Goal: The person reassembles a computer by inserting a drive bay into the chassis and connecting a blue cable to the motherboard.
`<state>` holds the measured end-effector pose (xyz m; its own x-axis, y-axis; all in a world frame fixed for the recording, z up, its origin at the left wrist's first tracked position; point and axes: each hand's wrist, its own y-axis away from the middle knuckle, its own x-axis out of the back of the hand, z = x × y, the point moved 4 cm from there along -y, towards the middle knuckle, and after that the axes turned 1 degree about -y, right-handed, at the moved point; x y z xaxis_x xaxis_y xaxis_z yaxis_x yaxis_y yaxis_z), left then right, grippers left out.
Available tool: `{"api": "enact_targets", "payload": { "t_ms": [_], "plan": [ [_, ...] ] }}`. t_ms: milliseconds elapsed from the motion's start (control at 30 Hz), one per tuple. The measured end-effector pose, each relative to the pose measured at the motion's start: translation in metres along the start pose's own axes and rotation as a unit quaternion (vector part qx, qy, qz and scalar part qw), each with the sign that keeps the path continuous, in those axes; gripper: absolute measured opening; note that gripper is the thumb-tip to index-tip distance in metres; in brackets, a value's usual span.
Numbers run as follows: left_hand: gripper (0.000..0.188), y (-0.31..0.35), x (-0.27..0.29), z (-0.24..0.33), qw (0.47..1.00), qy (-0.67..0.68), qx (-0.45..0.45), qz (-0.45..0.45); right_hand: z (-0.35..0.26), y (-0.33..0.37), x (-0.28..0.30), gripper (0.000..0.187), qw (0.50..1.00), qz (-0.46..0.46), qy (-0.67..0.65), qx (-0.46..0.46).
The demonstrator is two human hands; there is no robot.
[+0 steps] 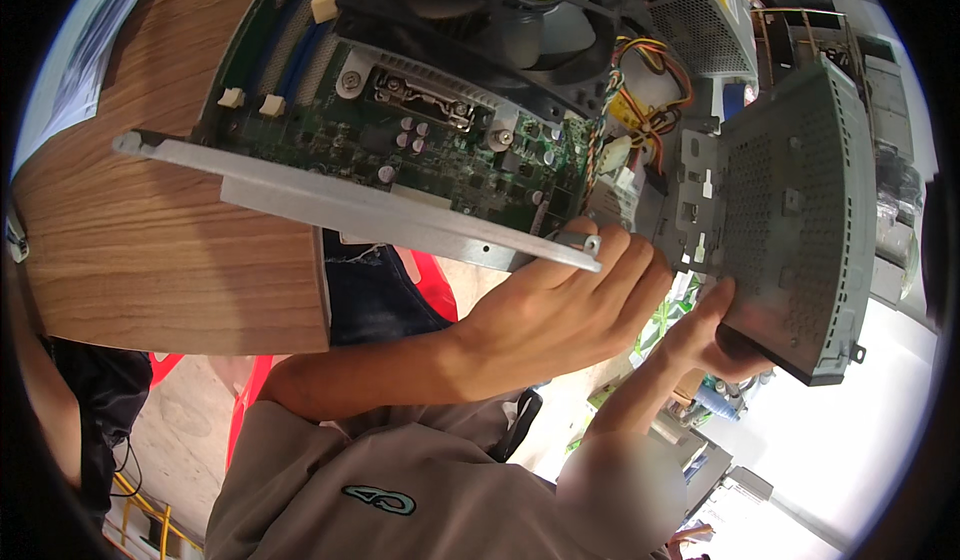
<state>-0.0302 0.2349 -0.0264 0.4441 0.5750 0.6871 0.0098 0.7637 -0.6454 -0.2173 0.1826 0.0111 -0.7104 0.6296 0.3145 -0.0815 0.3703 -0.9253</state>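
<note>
An opened desktop computer case (365,215) lies before me. Its green circuit board (440,165) and a large black cooling fan (480,30) are exposed. My left hand (580,295) has its fingers curled at the near corner of the metal frame; what lies under the fingertips is partly hidden. On the right, my right hand (720,345) grips the lower edge of a grey perforated metal panel (790,210), thumb on the near face. The panel stands tilted up beside the case's slotted metal strip (697,195). Coloured wires (645,110) run between board and panel.
The case rests over a wooden tabletop (170,260) whose near edge ends left of my left forearm. Papers (75,70) lie at the far left. Beneath are red plastic chair parts (432,285). Shelves with equipment (885,150) stand at the right. Another person's arm (45,410) shows at the left rim.
</note>
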Motion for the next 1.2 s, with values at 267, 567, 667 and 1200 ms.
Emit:
{"api": "enact_targets", "payload": {
  "t_ms": [267, 567, 667, 1200],
  "plan": [
    [0.022, 0.001, 0.002, 0.001, 1.000, -0.002, -0.007, 0.000, -0.001, -0.004, 0.000, 0.075, 0.999, -0.010, -0.008, 0.031],
    [0.021, 0.001, 0.003, 0.003, 1.000, 0.012, 0.004, 0.010, -0.017, -0.003, -0.012, 0.075, 0.993, -0.024, -0.037, 0.107],
    [0.020, 0.005, 0.001, 0.002, 1.000, 0.021, 0.015, -0.017, -0.016, 0.002, -0.010, 0.077, 0.984, -0.101, -0.117, 0.089],
    [0.026, 0.036, 0.086, -0.031, 0.940, 0.101, -0.025, 0.325, -0.061, -0.056, -0.032, 0.066, 0.878, -0.459, -0.084, 0.103]
  ]
}}
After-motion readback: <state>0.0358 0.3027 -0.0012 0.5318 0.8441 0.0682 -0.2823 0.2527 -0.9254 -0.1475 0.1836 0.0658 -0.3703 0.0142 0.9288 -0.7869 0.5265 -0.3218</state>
